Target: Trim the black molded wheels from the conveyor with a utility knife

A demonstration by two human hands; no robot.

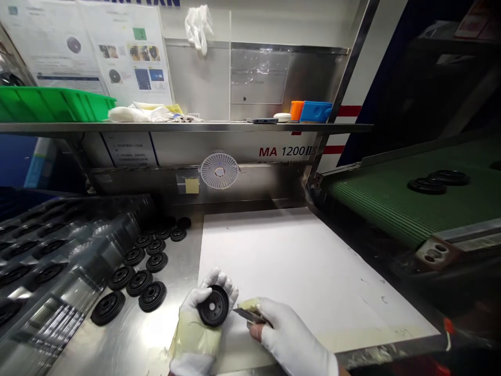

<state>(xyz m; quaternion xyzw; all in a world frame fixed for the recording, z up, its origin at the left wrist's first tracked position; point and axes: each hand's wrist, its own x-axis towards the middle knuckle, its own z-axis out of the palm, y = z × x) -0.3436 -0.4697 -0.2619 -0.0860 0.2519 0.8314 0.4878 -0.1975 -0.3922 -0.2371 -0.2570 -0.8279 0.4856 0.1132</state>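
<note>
My left hand [199, 318], in a white glove, is closed around a round black ribbed part [213, 306] with a centre hole, held face up over the near edge of a white mat [297, 266]. My right hand [279, 329], also gloved, grips a small metal blade [247, 315] whose tip touches the part's right rim.
Several more black round parts [139, 271] lie in rows on the steel table [133, 339] to the left, beside a clear tray [47, 261] holding others. A green conveyor [395, 203] at the right carries two parts [438, 181]. A shelf [176, 127] and a small fan [219, 170] stand behind.
</note>
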